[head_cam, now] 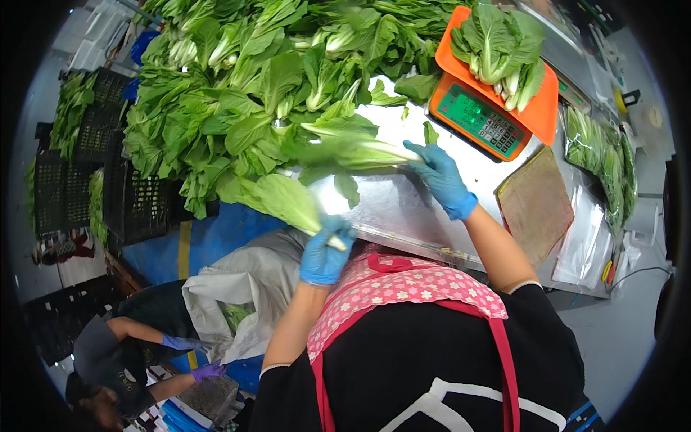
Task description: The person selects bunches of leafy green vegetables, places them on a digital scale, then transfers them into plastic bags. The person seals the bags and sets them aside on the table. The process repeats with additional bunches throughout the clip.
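Observation:
Both hands wear blue gloves. My left hand (325,251) grips the pale stem end of a leafy green (283,200), whose leaves point up and left. In my right hand (440,175) is the white base of another leafy green head (372,155), its leaves blurred and pointing left over the metal table (399,208). A large heap of leafy greens (205,116) covers the table beyond and to the left. Several heads of greens (499,48) lie on the orange tray of a digital scale (480,121) at the upper right.
Right of the scale lie bagged greens (599,162), a brown cloth or pad (534,205) and clear plastic bags (580,245). Black crates (135,200) stand at the left. A grey-white sack (243,281) hangs near the table's lower left. Another person (113,351) in purple gloves bends beside it.

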{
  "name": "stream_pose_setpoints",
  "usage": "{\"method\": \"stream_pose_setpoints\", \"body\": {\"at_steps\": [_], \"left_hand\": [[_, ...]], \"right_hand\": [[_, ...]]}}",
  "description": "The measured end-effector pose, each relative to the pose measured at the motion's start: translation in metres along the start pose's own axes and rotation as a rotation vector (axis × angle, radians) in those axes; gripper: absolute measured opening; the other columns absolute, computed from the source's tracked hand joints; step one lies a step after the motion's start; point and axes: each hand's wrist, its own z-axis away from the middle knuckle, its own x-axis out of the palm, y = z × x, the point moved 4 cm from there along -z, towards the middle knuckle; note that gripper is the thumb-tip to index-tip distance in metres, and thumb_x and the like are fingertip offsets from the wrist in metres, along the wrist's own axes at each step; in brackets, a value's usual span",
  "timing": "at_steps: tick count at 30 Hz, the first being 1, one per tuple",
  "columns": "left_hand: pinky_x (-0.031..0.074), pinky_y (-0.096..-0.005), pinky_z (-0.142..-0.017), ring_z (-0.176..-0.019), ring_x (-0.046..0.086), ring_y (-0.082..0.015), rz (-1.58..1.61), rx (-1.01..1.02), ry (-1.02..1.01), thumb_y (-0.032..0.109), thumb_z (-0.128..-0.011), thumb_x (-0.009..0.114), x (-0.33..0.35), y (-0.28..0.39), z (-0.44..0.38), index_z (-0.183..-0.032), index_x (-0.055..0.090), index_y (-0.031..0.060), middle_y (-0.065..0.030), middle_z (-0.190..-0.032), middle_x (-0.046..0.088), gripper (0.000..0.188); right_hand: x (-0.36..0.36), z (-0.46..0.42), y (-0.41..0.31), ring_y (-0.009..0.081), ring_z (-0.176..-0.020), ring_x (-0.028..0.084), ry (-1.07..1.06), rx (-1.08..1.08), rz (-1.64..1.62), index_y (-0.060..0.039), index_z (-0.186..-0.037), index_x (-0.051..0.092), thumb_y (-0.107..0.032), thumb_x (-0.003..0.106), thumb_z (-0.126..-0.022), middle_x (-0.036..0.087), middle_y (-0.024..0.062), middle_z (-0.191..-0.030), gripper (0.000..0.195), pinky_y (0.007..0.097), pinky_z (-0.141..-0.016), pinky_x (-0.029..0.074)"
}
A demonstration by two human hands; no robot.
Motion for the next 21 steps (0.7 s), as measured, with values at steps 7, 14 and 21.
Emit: {"method": "stream_pose_setpoints", "body": {"at_steps": [7,14,21], "left_hand": [[0.045,-0.0384,-0.098,-0.114,0.054,-0.0242,-0.355,-0.006,0.000,0.013,-0.094,0.056,0.029,-0.042,-0.019,-0.138,0.038,0.0062,-0.0120,-0.125,0.053,0.048],[0.053,-0.0470,-0.087,-0.103,0.061,-0.0327,-0.209,0.130,0.165,0.012,-0.092,0.059,0.027,0.015,-0.001,-0.124,0.047,0.0008,-0.0202,-0.114,0.060,0.036],[0.050,-0.0429,-0.083,-0.097,0.062,-0.0277,-0.113,0.103,-0.003,0.018,-0.092,0.058,-0.018,0.047,0.010,-0.106,0.057,0.0068,-0.0118,-0.102,0.064,0.018]], "right_hand": [[0.055,0.056,-0.040,0.0280,-0.083,0.058,-0.202,-0.122,-0.099,-0.0034,-0.118,0.061,-0.018,0.066,-0.086,0.062,0.0149,-0.092,0.036,0.0371,-0.073,0.047],[0.088,-0.042,-0.075,0.0291,-0.075,0.059,-0.016,-0.372,0.320,-0.0093,-0.088,0.069,-0.027,0.059,-0.087,0.060,0.0115,-0.078,0.020,0.0389,-0.066,0.047],[0.111,-0.110,-0.043,0.0281,-0.097,0.053,-0.008,-0.322,0.749,-0.0153,-0.093,0.069,-0.019,0.063,-0.077,0.059,0.0055,-0.089,0.018,0.0416,-0.084,0.039]]}}
